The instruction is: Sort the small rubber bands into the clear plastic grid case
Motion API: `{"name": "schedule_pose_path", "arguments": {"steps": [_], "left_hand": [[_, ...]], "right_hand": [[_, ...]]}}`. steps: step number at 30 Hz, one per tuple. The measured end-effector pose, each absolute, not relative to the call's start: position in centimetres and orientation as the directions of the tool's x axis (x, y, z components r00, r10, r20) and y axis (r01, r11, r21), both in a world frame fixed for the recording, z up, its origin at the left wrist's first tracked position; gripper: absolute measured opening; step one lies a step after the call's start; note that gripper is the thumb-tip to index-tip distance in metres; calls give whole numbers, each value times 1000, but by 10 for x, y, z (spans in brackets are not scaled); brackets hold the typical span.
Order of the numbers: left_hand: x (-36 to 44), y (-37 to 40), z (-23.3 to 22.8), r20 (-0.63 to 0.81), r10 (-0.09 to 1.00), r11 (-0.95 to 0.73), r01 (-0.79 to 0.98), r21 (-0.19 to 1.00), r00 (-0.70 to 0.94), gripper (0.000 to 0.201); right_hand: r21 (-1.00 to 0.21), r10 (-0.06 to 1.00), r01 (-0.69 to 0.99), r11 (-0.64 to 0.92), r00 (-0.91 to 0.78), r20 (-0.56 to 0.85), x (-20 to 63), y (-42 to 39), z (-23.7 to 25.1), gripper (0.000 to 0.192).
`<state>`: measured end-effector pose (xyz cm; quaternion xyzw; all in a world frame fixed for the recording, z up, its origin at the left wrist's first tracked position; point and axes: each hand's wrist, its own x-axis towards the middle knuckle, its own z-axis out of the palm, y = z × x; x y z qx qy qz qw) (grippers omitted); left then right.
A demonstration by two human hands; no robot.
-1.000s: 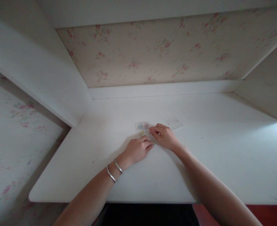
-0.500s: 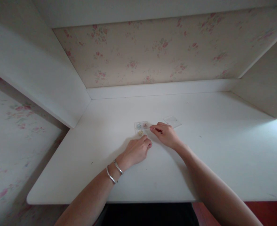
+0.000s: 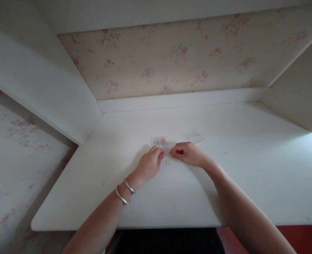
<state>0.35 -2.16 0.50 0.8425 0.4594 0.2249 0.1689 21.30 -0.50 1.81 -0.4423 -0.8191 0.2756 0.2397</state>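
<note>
Head view: left hand (image 3: 148,164) and right hand (image 3: 188,154) pinching fingertips together over small clear compartment box (image 3: 159,141) on white surface (image 3: 251,169); what they grip, too small to tell. Tiny ring (image 3: 168,162) lying loose beside box. Clear lid (image 3: 193,136) lying apart, box open; coloured bits sitting inside.

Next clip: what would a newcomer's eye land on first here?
The two hands meeting mid-desk: the left hand, with two silver bangles on its wrist, and the right hand, fingers pinched. Between them a small ring lies on the white desk, just before a clear box with coloured contents.
</note>
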Motion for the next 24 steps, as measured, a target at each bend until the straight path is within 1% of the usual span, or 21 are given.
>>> {"name": "schedule_pose_path", "arguments": {"steps": [3,5,10,13,16,20,24], "left_hand": [[6,-14,9,282,871,-491,717,495,403,23],[11,-10,12,285,886,-462,754,467,366,24],[21,-5,15,216,907,-418,829,371,360,24],[21,-5,13,212,910,-412,837,359,357,25],[15,-5,11,267,914,-393,824,408,304,23],[2,1,4,311,930,-341,783,520,198,21],[-10,9,-6,302,945,-293,730,618,123,24]], "right_hand": [[-651,769,555,518,-636,70,210,-10,19,15],[-640,736,543,544,-675,52,208,-12,19,16],[-632,737,548,548,-673,55,206,-12,18,16],[-625,735,549,554,-676,58,206,-13,18,19],[-599,715,548,584,-697,59,205,-15,19,22],[-574,712,564,594,-700,49,205,-17,20,22],[-613,716,544,573,-696,53,205,-16,22,21]]}}
